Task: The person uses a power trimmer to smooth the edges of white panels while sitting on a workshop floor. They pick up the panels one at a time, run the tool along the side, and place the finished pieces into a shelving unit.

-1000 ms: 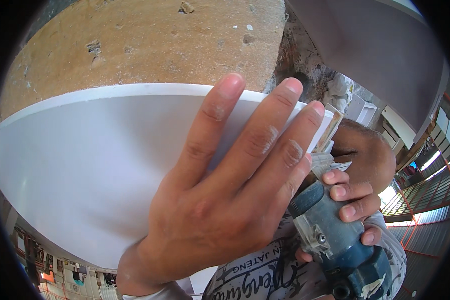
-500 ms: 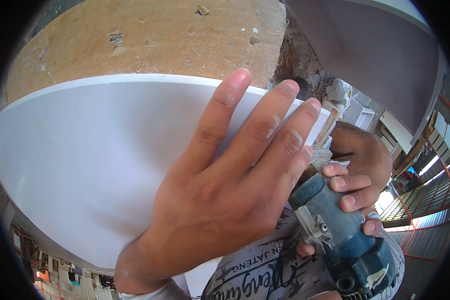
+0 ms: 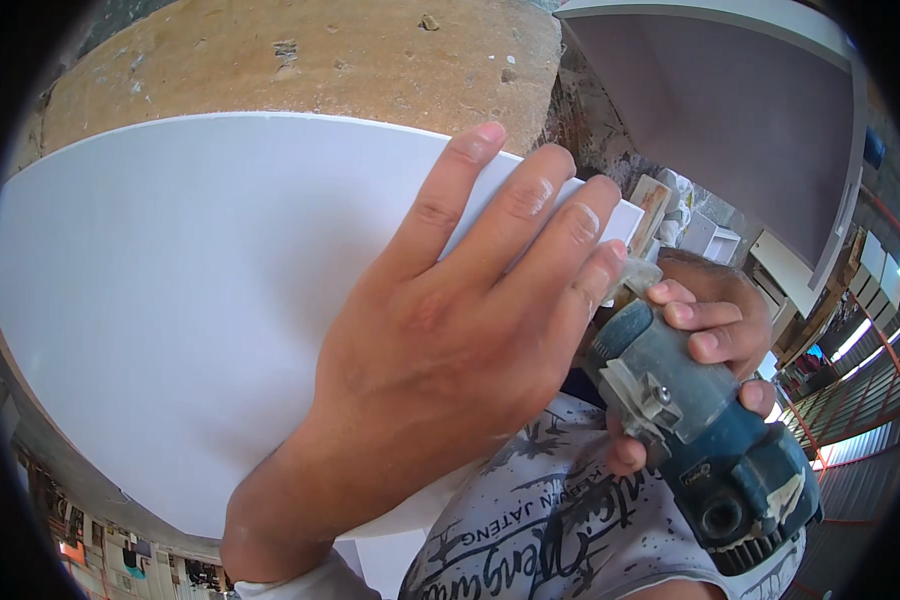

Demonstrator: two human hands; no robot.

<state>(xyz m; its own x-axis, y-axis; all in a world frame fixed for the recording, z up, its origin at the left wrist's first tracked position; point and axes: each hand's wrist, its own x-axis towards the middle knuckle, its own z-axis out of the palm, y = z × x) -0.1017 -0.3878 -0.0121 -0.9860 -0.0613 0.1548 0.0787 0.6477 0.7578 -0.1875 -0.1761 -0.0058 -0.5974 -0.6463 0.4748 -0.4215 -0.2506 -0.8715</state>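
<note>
My left hand (image 3: 440, 335) lies on a white panel (image 3: 170, 280), palm down with the fingers stretched out and apart. Its fingertips reach the panel's far edge near the right corner. Dusty white marks show on the knuckles. In my right hand (image 3: 715, 325) is a blue-green trim router (image 3: 715, 440), with the fingers wrapped round its body. The router tilts, its base end close to the panel's right corner and my left little finger. Where its bit is, and whether it touches the panel, is hidden.
Beyond the panel is a worn tan wooden surface (image 3: 370, 65) with chips and white dust. A large grey-brown panel with a pale rim (image 3: 750, 130) stands at the far right. Near the panel's corner is a strip of wood (image 3: 652, 205). Patterned clothing (image 3: 530, 510) lies under the router.
The router and my right hand have shifted slightly down and to the right. The panel's far edge appears higher in the picture. My left hand stays spread on the panel.
</note>
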